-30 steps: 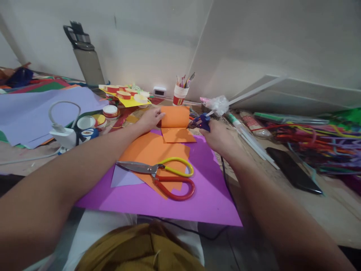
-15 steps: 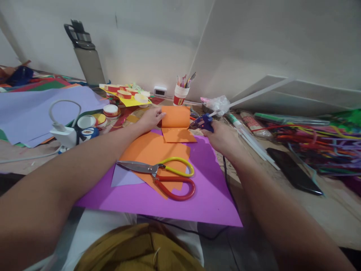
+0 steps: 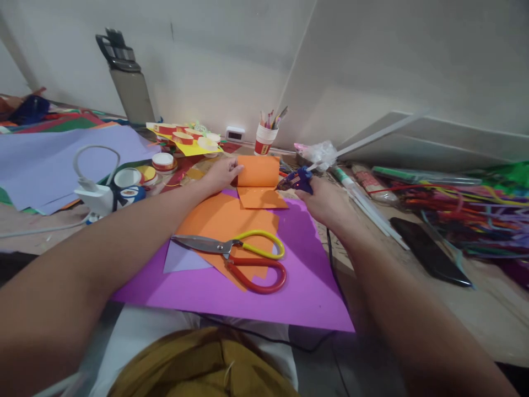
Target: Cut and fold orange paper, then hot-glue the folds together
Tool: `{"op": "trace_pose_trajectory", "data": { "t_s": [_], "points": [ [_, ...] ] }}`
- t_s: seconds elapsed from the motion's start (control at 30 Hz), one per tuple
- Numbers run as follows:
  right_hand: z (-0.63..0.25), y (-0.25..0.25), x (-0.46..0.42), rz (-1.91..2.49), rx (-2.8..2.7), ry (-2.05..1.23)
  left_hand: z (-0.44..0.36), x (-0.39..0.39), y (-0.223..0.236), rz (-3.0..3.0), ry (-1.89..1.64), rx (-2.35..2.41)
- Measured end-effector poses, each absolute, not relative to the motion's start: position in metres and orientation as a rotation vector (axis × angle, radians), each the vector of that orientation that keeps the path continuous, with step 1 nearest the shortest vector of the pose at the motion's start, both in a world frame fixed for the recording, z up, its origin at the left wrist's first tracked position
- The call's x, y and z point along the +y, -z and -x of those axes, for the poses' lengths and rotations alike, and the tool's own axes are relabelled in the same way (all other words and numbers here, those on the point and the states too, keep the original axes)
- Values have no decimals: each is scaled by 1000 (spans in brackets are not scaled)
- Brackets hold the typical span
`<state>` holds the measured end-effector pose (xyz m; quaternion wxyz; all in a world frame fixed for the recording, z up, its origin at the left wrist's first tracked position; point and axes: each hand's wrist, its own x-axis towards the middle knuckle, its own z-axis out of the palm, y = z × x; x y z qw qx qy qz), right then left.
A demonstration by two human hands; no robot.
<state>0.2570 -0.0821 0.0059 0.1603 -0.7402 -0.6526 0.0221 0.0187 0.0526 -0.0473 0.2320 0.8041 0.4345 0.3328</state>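
My left hand [image 3: 225, 173] grips the left end of a rolled orange paper [image 3: 258, 172], thumb on its edge. A flat flap of the same orange paper spreads out below the roll. In my right hand [image 3: 322, 196] is a blue glue gun [image 3: 300, 179], its nozzle by the lower right corner of the roll; a long white glue stick rises from its back. Nearer to me, scissors [image 3: 225, 247] with one yellow and one red handle lie over orange sheets [image 3: 223, 215] and a lilac piece [image 3: 184, 259], all on a large purple sheet [image 3: 306, 286].
To the left are tape rolls [image 3: 127, 178], a white plug adapter [image 3: 94, 197] and lilac sheets [image 3: 74, 160]. A bottle [image 3: 130, 91] and a paper cup of pens [image 3: 265, 138] stand at the back. A black phone [image 3: 430, 251] and pipe cleaners [image 3: 487, 215] lie right.
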Motion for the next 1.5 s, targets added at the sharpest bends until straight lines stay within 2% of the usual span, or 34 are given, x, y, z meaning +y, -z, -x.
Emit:
{"op": "trace_pose_trajectory", "data": {
  "t_s": [0.23,0.4,0.57,0.8,1.03,1.3,1.5],
  "points": [
    [-250,-10,-86,2115,-1893,-123,-19,53,47,-2223,-902,1251],
    [-244,-6,-85,1926,-1965,-214,-19,52,48,-2180,-914,1195],
    [-249,-4,-83,2076,-1894,-114,-19,52,47,-2176,-923,1197],
    [-236,1,-82,1903,-1975,-253,-20,51,46,-2132,-929,1209],
    [-242,-6,-86,2075,-1859,-214,-21,49,46,-2155,-916,1196],
    [-227,2,-84,1873,-1955,-254,-20,52,48,-2224,-932,1181],
    [-241,2,-85,2016,-1884,-164,-20,53,50,-2166,-941,1183]
  ]
}}
